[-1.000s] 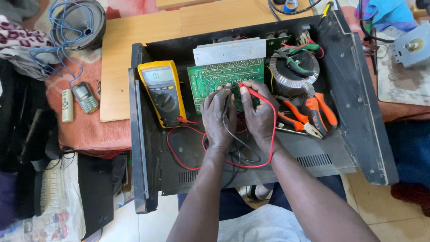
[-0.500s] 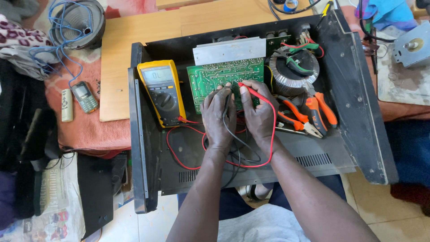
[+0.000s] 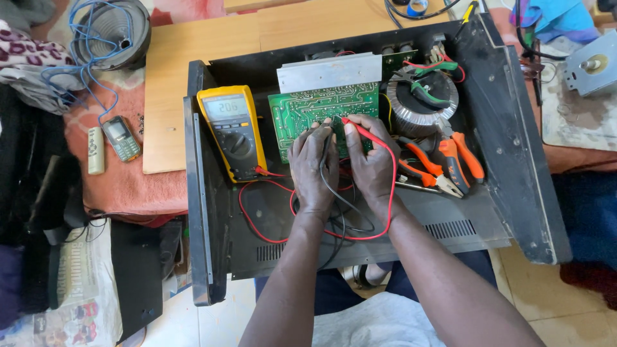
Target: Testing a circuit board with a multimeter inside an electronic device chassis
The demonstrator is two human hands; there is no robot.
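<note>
At the far left, a folded newspaper (image 3: 77, 283) lies low on the floor, and above it a small mobile phone (image 3: 120, 137) and a pale remote control (image 3: 96, 150) rest on a pink cloth (image 3: 128, 186). A coil of blue wire (image 3: 77, 38) sits on a round grey speaker (image 3: 112, 29) at the upper left. A light wooden board (image 3: 193, 77) runs across the top.

An open black metal chassis (image 3: 508, 148) fills the middle. Inside at its left lies a yellow multimeter (image 3: 232, 132), long axis running near to far, its grey screen at the far end. A red lead (image 3: 257, 212) loops from it across the chassis floor.

The left hand (image 3: 313, 168) has its fingers closed around a black probe (image 3: 325, 142), its tip pointing away onto a green circuit board (image 3: 321, 115). Just beside it, the right hand (image 3: 373, 166) pinches a red probe (image 3: 360, 128), angled up and leftward onto the same board. A silver heat sink (image 3: 329, 72) lies behind the board.

To the right sit a round wrapped transformer (image 3: 421, 103) and orange-handled pliers (image 3: 450, 160), touching the chassis floor. At the far right, a grey metal motor (image 3: 591, 67) rests on a side table.
</note>
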